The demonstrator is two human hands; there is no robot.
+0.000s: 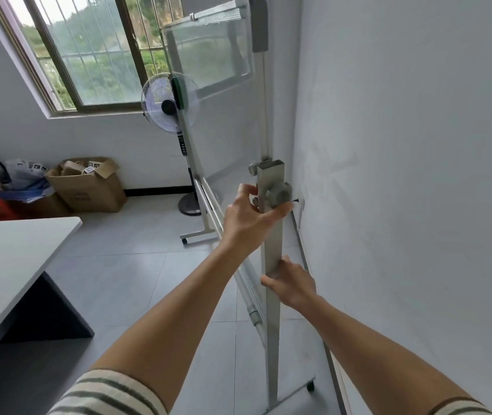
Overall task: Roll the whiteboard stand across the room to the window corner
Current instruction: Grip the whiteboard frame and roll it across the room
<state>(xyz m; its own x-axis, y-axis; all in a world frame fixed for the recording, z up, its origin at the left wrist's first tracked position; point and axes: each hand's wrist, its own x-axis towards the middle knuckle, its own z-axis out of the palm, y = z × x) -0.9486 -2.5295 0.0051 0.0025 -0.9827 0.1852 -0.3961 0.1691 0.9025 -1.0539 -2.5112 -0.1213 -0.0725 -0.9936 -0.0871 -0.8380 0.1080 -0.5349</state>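
Observation:
The whiteboard stand [271,244] is a grey metal frame on castors, standing close along the right wall. Its glossy board [217,115] reaches toward the window [89,49] at the back left. My left hand [249,217] grips the near upright post just below the round clamp knob [279,193]. Lower on the same post, my right hand [291,284] wraps around it from the wall side. A near castor [310,386] and a far castor [184,241] rest on the tiled floor.
A pedestal fan [168,106] stands behind the board's far end, under the window. An open cardboard box [89,184] and a pile of bags [14,187] lie along the back wall. A white desk [8,265] fills the left foreground.

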